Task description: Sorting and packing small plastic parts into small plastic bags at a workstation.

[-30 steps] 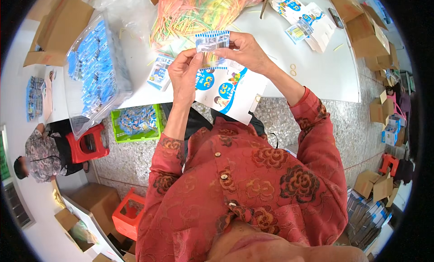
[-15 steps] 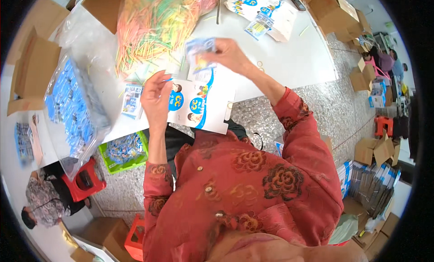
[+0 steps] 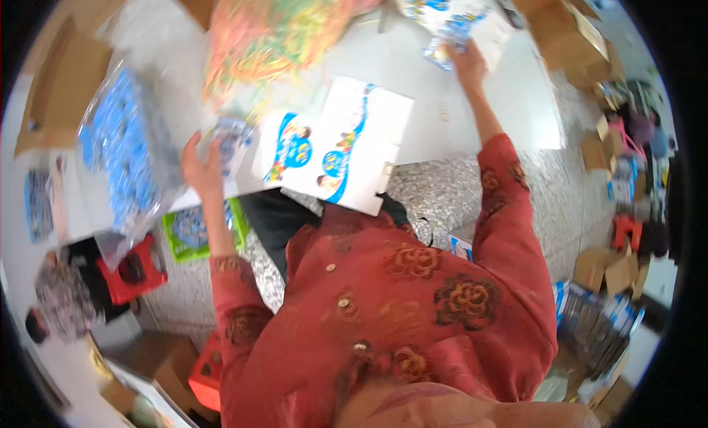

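Left hand (image 3: 200,166) at the near left edge of the white counter (image 3: 509,96), fingers pinched on a small blue-and-white packet (image 3: 232,144); packet raised just off the counter edge, blurred, exact grip hard to read. Right hand (image 3: 470,59) stretched far across toward the far right corner, resting on or closing over a loose pile of similar blue-and-white packets (image 3: 450,22); cannot tell whether clenched or flat, motion blur hides the fingers. Flat white printed carton (image 3: 335,151) lying between both hands, its near corner overhanging the near edge above the lap. Risks, judged only from the layout: carton sliding off the near edge if a red sleeve (image 3: 509,199) brushes it on the way back, since little of it looks anchored; packet in the left hand slipping from a light pinch and dropping to the floor beside the green tray (image 3: 193,232) below; long reach with the right arm dragging more than one packet or scattering the pile toward the cardboard boxes (image 3: 557,18) at the far right corner. Big clear bag of multicoloured strips (image 3: 280,29) bulging at the far edge, close to the carton, likely to snag or spill if nudged. Clear bag of blue packs (image 3: 122,144) slumped at the left edge, near the left hand, possible elbow knock.
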The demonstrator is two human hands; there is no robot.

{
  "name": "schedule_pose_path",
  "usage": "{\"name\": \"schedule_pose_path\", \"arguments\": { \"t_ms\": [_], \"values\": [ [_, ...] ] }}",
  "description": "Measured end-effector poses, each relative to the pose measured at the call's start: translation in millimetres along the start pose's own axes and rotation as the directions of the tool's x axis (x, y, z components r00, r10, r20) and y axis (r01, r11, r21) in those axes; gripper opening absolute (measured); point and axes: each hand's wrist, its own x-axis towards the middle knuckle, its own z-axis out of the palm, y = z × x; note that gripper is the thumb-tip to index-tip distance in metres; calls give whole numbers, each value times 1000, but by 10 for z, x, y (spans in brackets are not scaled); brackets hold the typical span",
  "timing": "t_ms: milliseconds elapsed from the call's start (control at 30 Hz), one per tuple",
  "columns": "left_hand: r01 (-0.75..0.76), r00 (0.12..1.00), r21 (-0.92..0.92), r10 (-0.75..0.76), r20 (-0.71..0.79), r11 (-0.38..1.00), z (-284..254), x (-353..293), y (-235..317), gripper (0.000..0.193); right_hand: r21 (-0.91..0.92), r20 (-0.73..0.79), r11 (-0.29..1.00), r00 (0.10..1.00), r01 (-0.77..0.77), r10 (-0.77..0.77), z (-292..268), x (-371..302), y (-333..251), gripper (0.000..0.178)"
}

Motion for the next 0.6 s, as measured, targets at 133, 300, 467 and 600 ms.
{"name": "schedule_pose_path", "arguments": {
  "t_ms": [133,300,467,600],
  "values": [
    [-76,997,172,69,44,982,193,-4,-75,51,1,-198,992,973,124,-121,-110,21,72,57],
    [-40,997,172,29,65,984,115,-40,139,40,106,-138,980,979,166,-151,-252,-126,-289,51],
    [0,1000,120,1,-8,993,95,-81,173,34,133,-79,856,867,499,-493,-329,-432,-945,37],
    [6,996,88,1,-88,996,84,-60,226,23,474,16,736,831,483,-555,-274,-784,-1610,28]
  ]
}}
